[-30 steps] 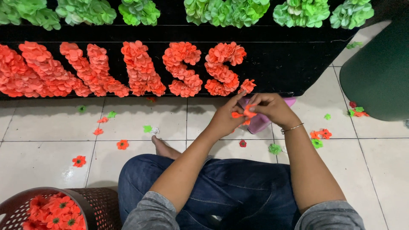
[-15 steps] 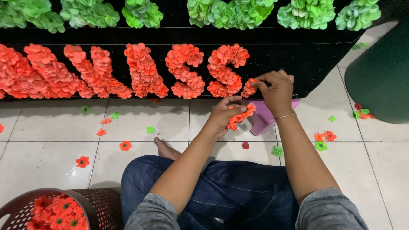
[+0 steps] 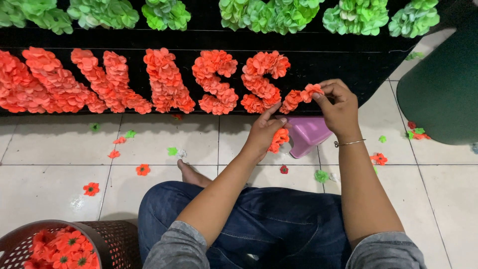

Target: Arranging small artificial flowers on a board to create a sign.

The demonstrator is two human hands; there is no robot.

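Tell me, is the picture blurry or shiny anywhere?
In the head view, the glossy white floor tiles reflect soft light, with a brighter wet-looking patch near a loose orange paper flower. The orange paper flower shapes on the black board look sharp and evenly lit. The right hand and left hand are clear, not smeared. The dark plastic basket sits cropped in the corner.

right hand [image 3: 338, 107] raised, pressing flower [image 3: 311, 92] onto board [image 3: 348, 62]

Single head-worn view, looking steeply down and forward from close above the lap, black board [image 3: 318, 42] across the far edge, tiled floor [image 3: 50, 174] near, brown basket [image 3: 107, 239] near left
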